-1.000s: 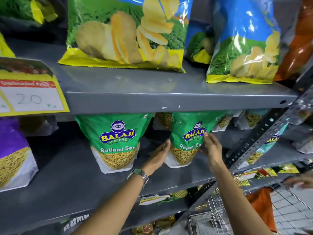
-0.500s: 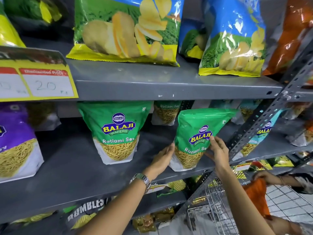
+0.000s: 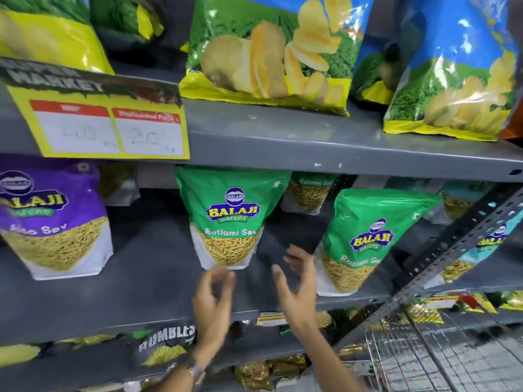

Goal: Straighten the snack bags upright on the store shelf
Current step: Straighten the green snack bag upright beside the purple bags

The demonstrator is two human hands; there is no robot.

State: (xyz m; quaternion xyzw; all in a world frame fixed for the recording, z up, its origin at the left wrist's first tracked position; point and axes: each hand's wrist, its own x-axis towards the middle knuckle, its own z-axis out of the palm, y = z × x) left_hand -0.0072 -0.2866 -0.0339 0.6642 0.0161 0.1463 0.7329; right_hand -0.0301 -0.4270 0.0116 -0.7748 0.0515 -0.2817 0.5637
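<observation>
A: Where were your hands?

B: Your left hand [image 3: 213,302] hung in front of the middle shelf [image 3: 141,292], fingers loosely curled toward the thumb and closed on nothing. Your right hand [image 3: 297,290] sat beside it, fingers spread wide, also empty. Both were blurred.

A: And the bags?

B: You had two green Ratlami Sev bags standing on that shelf. The left green bag [image 3: 230,219] stood upright just above your left hand, apart from it. The right green bag [image 3: 365,241] leaned with its top tilted to the right, just beside your right hand; I couldn't tell if your fingers brushed it.

A: Anything else nearby?

B: A purple sev bag [image 3: 53,219] stood at the far left, under the yellow price tag [image 3: 113,128]. Big chip bags [image 3: 268,52] sat on the shelf above
</observation>
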